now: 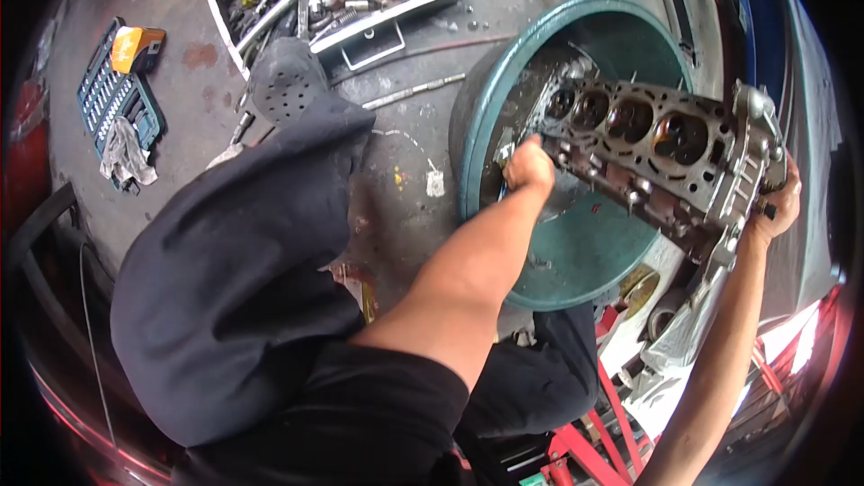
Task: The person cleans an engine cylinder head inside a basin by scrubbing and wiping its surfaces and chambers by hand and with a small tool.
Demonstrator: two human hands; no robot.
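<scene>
A metal engine cylinder head (643, 130) is tilted over a round green tub (481, 117), its face with several round combustion chambers turned up toward me. My left hand (529, 166) is closed at the cylinder head's left end, inside the tub; its fingertips are partly hidden. My right hand (781, 202) grips the right end, beyond the tub's rim, with some fingers hidden behind the metal. Dark, wet-looking residue and liquid show in the tub beneath the cylinder head.
An open drawer of tools (346, 0) lies at the top. A socket set case (115, 94) with an orange box (138, 49) and a grey rag (129, 151) lies at left. A metal bar (414, 90) rests by the tub. Red metal stands (585, 457) are below right.
</scene>
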